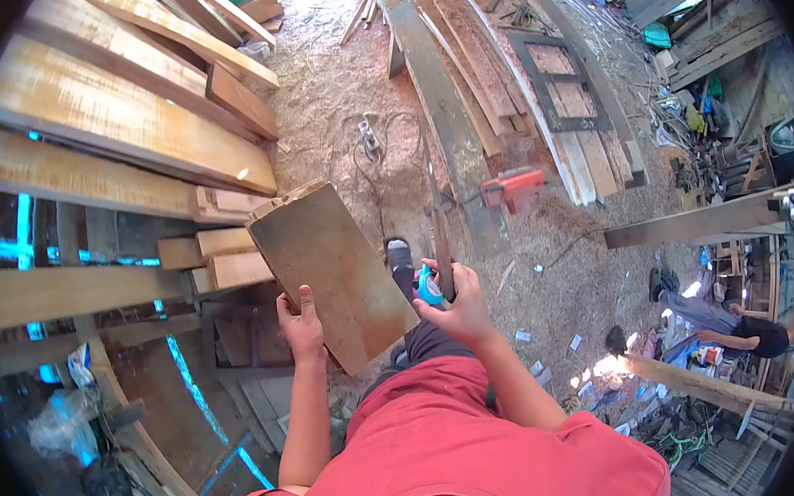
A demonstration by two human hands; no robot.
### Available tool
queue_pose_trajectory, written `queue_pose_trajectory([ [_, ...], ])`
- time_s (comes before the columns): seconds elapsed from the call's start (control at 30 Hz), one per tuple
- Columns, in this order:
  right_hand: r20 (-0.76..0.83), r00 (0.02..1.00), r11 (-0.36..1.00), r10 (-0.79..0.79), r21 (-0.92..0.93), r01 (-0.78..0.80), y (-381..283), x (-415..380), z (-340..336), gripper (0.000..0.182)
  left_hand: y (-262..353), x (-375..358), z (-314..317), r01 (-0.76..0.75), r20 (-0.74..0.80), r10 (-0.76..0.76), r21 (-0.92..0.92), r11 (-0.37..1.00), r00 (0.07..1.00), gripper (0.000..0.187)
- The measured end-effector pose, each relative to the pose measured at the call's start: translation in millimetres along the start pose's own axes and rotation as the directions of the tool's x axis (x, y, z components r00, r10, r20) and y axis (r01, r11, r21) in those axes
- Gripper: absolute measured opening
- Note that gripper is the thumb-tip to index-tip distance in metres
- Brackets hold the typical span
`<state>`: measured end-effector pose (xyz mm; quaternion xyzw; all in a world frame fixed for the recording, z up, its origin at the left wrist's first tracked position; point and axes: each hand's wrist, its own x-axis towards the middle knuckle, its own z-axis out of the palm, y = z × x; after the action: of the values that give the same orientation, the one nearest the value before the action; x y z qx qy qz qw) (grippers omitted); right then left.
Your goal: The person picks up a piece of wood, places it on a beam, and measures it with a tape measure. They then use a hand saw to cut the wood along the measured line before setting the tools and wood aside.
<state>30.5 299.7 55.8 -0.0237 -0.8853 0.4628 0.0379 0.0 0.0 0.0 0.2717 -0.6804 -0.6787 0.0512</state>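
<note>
My left hand [303,328] grips the left edge of a short, wide wooden board [331,267], thumb on its upper face and fingers hidden beneath. The board is tilted in front of me, with a rough, broken far end. My right hand [462,310] is closed around a blue tape measure [428,286], just off the board's right corner. A long, dark, hammer-like tool [442,244] rises from the same hand and overlaps the plank behind it. I cannot tell exactly how the fingers hold that tool.
Thick timber boards [79,124] are stacked at the left. A long plank [436,86], a red tool [514,189] and a dark wooden frame [561,81] lie ahead. Cable lies on the sawdust-covered floor [352,149]. Another person [739,328] sits at the right among scattered scraps.
</note>
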Motion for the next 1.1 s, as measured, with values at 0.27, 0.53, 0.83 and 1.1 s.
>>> queue_pose_trajectory([
  [0.27,0.056,0.998,0.994,0.034,0.105,-0.039,-2.9,222.8,-21.3,0.06,92.7,176.9,70.7,-0.093,-0.056,0.092,0.0,0.996,0.994,0.035],
  [0.53,0.036,0.998,0.975,-0.044,0.218,0.036,-44.7,396.3,-10.8,0.057,203.5,283.8,88.8,-0.256,-0.149,0.255,0.01,0.967,0.956,0.036],
  [0.83,0.145,0.988,0.986,0.055,0.151,-0.077,-71.1,604.2,73.3,0.053,252.5,505.4,141.7,-0.25,-0.025,0.255,0.126,0.96,0.967,0.033],
  [1.1,-0.009,0.968,0.958,0.251,0.146,-0.247,-104.6,798.7,154.5,0.061,338.9,746.8,213.7,-0.209,0.253,0.144,0.253,0.945,0.957,0.043],
])
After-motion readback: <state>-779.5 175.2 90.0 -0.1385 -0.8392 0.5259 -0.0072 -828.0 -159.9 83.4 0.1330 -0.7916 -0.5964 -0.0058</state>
